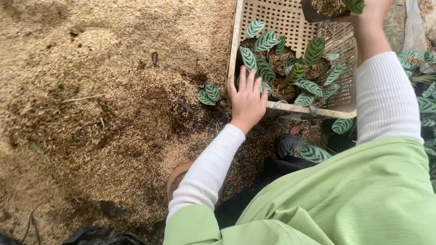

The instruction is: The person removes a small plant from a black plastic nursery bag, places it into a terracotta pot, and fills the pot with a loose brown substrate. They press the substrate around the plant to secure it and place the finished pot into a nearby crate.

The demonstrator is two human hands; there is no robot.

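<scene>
**Inspector:** State of the hands, please.

**Assistant:** The left hand lies flat on the near corner of the pale plastic crate, fingers spread wide and holding nothing, palm down on the rim. The white sleeve runs back towards the body with the elbow bent. The right hand is raised at the top edge of the view, arm nearly straight, closed round a small dark pot filled with husk, a striped leaf above it.

**Inspector:** Where is that pot relative to the crate?

**Assistant:** In the air above the far right part of the crate, apart from the potted striped-leaf plants crowded in the crate's near half.

**Inspector:** Risks?

**Assistant:** In my judgement, three. The pot appears tilted, so loose husk could spill. The grip is partly cut off by the frame, so I cannot tell how secure it is. The plants stand close together, and a pot lowered among them could crush leaves.

**Inspector:** Surroundings?

**Assistant:** The ground is covered in rice husk; one small plant stands outside the crate, just beside the left hand.
</scene>
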